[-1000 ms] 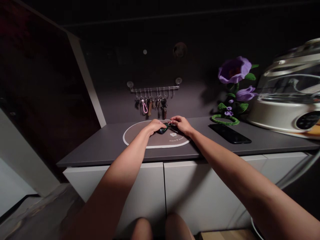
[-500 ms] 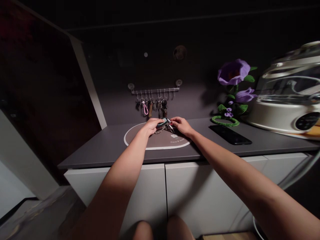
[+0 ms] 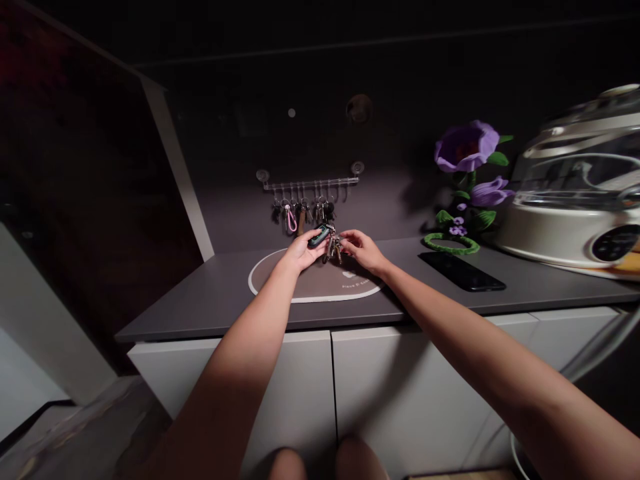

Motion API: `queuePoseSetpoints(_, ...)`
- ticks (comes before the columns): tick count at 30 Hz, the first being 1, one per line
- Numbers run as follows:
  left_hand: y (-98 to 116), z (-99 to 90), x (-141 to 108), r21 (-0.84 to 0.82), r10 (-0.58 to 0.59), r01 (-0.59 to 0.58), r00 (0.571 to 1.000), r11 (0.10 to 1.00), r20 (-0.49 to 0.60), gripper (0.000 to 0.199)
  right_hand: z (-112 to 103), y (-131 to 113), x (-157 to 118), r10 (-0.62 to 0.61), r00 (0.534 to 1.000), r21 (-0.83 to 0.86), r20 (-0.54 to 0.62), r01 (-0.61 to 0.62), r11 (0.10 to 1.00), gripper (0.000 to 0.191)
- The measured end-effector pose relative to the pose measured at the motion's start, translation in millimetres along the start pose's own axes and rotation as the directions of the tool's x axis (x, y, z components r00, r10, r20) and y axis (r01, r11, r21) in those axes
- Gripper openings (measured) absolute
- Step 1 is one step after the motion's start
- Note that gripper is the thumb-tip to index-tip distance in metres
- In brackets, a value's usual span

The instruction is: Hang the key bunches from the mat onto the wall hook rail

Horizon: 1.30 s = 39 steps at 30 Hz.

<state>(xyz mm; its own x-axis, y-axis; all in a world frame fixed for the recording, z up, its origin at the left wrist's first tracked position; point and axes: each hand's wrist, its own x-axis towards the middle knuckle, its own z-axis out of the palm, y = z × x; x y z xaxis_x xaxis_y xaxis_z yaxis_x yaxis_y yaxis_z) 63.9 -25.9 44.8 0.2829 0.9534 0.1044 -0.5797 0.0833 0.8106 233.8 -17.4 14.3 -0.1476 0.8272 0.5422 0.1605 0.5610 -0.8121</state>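
Observation:
My left hand [image 3: 299, 253] is closed on a dark green and black key fob [image 3: 319, 236], its thumb lying over the top. From the fob's right end dangles a bunch of metal keys [image 3: 334, 251], above the oval brown mat [image 3: 310, 288] with a pale rim. The fingertips of my right hand [image 3: 365, 252] are bent in against the right side of these keys, seemingly pinching one; the exact grip is too small to see. Behind both hands, several key sets [image 3: 305, 212], one with a pink loop, hang from a clear hook rail [image 3: 310, 184] on the wall.
A black phone [image 3: 461, 271] lies on the dark countertop [image 3: 200, 300] to the right. Behind it stands a purple artificial flower [image 3: 467, 147] with a green ring base. A cream appliance with a transparent cover [image 3: 560, 227] occupies the far right. White cabinet doors [image 3: 285, 387] are below.
My left hand has turned and tipped the fob's right end upward. The keys now hang down more freely beside it, and my right fingers remain close to them.

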Motion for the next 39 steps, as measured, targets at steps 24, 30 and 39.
queuePoseSetpoints(24,0.5,0.9,-4.7,0.086,-0.006,-0.003,0.995,0.996,0.099,0.018,-1.7,-12.0,-1.5,0.035,0.999,0.23,-0.032,-0.027,0.973,0.026)
queuePoseSetpoints(30,-0.3,1.6,-4.6,0.082,0.004,-0.007,0.999,0.997,0.04,0.012,-3.9,-16.1,-1.9,0.001,0.997,0.149,-0.083,0.011,0.989,0.023)
queuePoseSetpoints(39,-4.5,0.6,-4.2,0.169,0.038,-0.042,0.999,0.985,0.027,0.014,-7.3,-16.8,4.5,-0.06,0.988,0.115,-0.141,0.076,0.99,0.027)
